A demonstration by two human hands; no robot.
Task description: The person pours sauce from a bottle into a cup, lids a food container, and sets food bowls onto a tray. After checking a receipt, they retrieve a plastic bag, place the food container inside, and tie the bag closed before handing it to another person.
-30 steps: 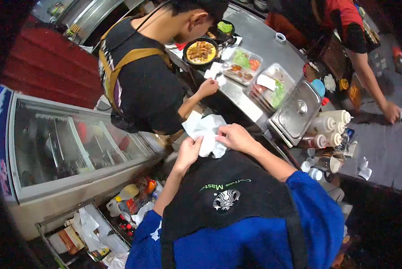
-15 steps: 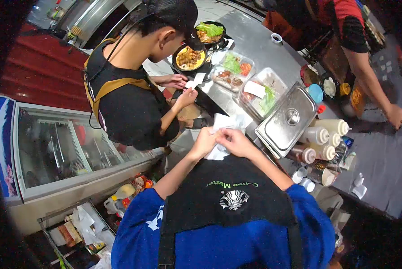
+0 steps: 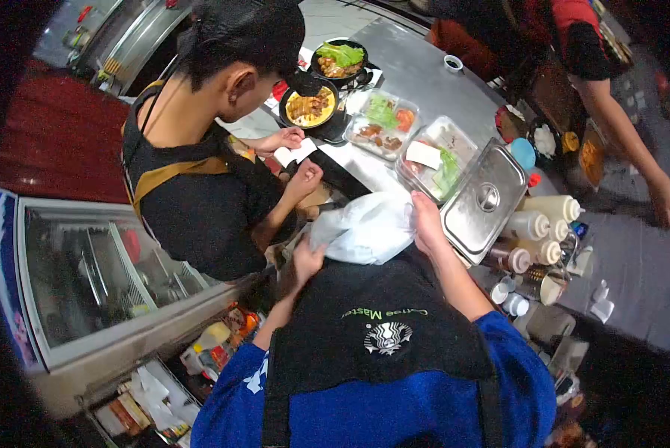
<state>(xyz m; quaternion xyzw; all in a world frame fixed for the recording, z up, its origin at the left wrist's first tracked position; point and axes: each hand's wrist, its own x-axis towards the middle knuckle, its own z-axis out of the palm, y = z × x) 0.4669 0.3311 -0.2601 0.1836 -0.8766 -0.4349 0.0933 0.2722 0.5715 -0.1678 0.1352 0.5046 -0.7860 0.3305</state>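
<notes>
A white translucent plastic bag (image 3: 368, 230) is spread wide in front of my apron. My left hand (image 3: 305, 260), slightly blurred, grips the bag's left edge. On the other side my right hand (image 3: 427, 221) holds the bag's right edge, its fingers pressed together. Just beyond the bag, two clear containers with food stand on the steel counter: one (image 3: 382, 125) has lettuce and tomato, and the nearer one (image 3: 447, 138) has a white paper slip on it. A lidded steel pan (image 3: 487, 198) lies beside my right hand.
A co-worker (image 3: 193, 179) at the left holds white paper near two black pans of food (image 3: 310, 106). Squeeze bottles (image 3: 533, 224) stand at the right. Another person's arm (image 3: 626, 142) reaches over the counter. A glass-topped freezer (image 3: 111, 261) is at the left.
My hands have moved apart, and the bunched white plastic between them is now spread into a wide bag. The co-worker at the left has shifted slightly left in view.
</notes>
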